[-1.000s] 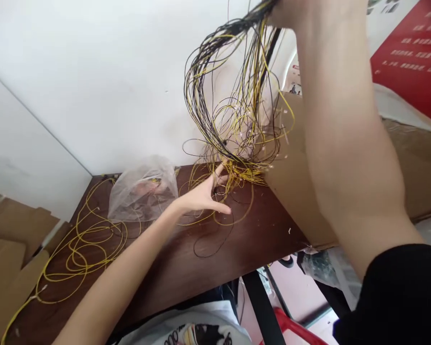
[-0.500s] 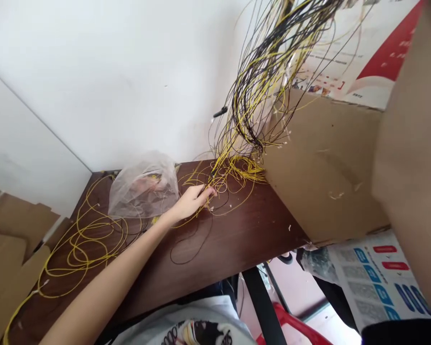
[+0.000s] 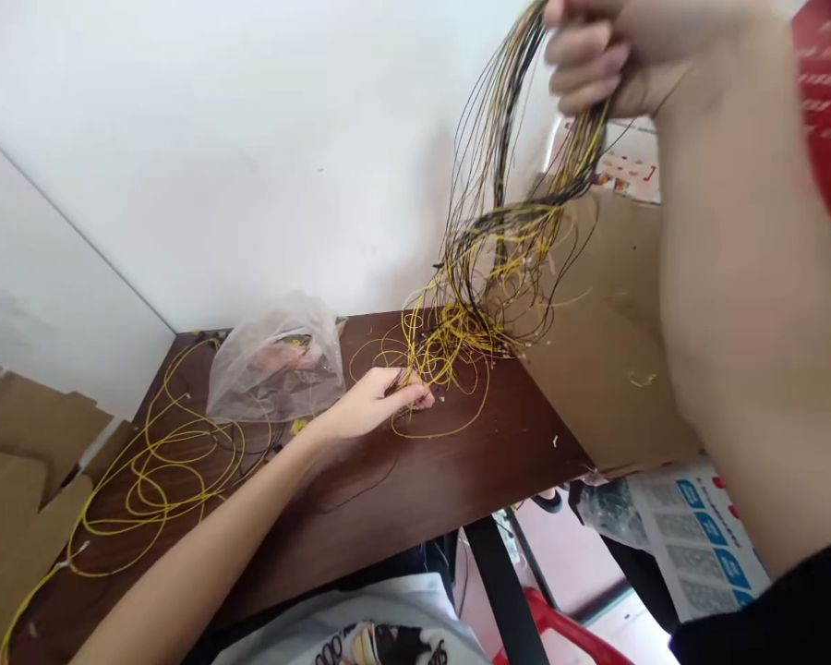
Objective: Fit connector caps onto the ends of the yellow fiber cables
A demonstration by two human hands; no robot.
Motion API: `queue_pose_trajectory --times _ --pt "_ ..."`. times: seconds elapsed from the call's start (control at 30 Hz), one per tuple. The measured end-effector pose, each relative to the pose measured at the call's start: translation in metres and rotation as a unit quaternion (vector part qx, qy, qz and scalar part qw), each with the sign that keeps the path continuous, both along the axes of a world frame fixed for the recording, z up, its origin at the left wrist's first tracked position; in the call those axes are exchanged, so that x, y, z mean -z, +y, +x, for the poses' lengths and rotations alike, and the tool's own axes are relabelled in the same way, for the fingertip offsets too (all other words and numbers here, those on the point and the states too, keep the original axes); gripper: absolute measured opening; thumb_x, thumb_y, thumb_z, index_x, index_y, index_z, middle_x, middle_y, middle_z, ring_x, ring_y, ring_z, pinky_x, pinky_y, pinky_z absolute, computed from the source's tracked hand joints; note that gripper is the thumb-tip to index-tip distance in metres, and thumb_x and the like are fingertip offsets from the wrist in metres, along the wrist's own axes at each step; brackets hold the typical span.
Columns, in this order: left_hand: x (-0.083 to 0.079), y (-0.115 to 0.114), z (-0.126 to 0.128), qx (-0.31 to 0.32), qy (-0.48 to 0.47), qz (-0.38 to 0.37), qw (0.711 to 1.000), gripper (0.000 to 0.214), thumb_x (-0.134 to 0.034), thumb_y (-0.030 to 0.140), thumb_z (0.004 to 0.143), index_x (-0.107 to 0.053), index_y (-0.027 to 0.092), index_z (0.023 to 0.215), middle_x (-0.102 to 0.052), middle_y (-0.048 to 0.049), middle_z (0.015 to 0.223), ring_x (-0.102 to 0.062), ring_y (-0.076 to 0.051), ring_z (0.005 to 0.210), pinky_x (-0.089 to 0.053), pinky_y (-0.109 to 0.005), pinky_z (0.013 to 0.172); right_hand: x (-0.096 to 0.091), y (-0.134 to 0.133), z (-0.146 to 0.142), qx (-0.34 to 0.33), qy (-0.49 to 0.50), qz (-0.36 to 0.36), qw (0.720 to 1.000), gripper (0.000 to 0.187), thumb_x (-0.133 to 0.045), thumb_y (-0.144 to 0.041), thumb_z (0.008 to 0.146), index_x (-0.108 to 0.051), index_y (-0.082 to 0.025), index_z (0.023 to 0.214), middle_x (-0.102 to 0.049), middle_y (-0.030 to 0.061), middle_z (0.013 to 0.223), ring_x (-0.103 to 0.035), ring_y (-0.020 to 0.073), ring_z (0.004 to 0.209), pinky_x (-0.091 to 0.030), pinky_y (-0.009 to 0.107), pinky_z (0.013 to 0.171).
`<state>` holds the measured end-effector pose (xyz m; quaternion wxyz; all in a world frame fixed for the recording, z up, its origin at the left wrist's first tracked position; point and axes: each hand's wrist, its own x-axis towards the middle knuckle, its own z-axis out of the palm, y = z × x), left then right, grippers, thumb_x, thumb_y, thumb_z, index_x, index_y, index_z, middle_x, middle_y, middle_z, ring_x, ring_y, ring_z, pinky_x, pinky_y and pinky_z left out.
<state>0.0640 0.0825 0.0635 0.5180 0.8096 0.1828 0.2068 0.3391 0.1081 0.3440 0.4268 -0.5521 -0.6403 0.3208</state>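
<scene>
My right hand (image 3: 616, 55) is raised at the top right, fingers closed round a thick bundle of thin black and yellow wires (image 3: 499, 231) that hangs down in loops to the table. My left hand (image 3: 374, 402) rests on the dark wooden table (image 3: 415, 489), fingers pinched on the yellow wires at the foot of that bundle, where a tangle (image 3: 443, 346) lies. A black wire loop (image 3: 353, 489) trails under my left forearm.
A crumpled clear plastic bag (image 3: 277, 360) lies left of my left hand. More yellow wire coils (image 3: 166, 462) spread over the table's left end. A big cardboard box (image 3: 609, 351) stands at the right. Flat cardboard (image 3: 14, 480) leans at the far left. White wall behind.
My right arm has come back into view, still holding the bundle high. The hanging loops dropped lower onto the table. My left hand shifted slightly and closed on the yellow wires.
</scene>
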Motion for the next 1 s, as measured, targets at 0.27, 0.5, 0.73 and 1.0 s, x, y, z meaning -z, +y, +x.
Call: queue_pose_trajectory --times 0.27,0.5,0.73,1.0 --pt "0.003 -0.009 -0.002 0.038 0.033 -0.036 0.998 0.030 -0.047 0.035 0.091 -0.065 0.012 0.084 -0.070 -0.0073 0.087 -0.064 -0.015 0.082 -0.048 -0.026 0.077 0.105 0.052 -0.015 0.012 0.012 -0.123 0.992 0.017 -0.049 -0.019 0.092 -0.055 -0.013 0.077 -0.036 -0.0086 0.044 -0.027 0.0019 0.037 -0.026 0.016 0.038" --pt "0.031 -0.001 -0.013 -0.072 0.076 0.018 0.994 0.043 -0.069 0.033 0.074 -0.059 0.013 0.110 -0.066 -0.0093 0.105 -0.061 -0.022 0.094 -0.047 -0.037 0.087 0.161 0.099 0.004 0.067 -0.178 -0.010 0.982 0.033 -0.083 -0.029 0.060 -0.058 -0.012 0.072 -0.059 0.0061 0.073 -0.057 0.0184 0.074 -0.053 0.042 0.073" --pt "0.037 0.009 -0.022 -0.173 0.075 -0.027 0.982 0.048 -0.056 0.047 0.081 -0.052 0.012 0.113 -0.065 -0.0096 0.097 -0.060 -0.019 0.082 -0.049 -0.036 0.078 0.142 0.033 -0.036 0.076 -0.214 0.218 0.949 0.045 -0.074 -0.030 0.070 -0.056 -0.020 0.110 -0.052 0.0102 0.123 -0.048 0.0276 0.119 -0.042 0.046 0.100" --pt "0.043 -0.002 -0.030 -0.253 0.125 0.351 0.893 0.045 -0.054 0.015 0.077 -0.052 0.013 0.122 -0.049 -0.0170 0.123 -0.044 -0.030 0.116 -0.040 -0.048 0.096 0.233 -0.044 -0.084 -0.215 -0.146 0.040 0.965 0.018 -0.048 -0.009 0.081 -0.065 -0.014 0.085 -0.069 0.0034 0.081 -0.063 0.0114 0.075 -0.049 0.025 0.070"
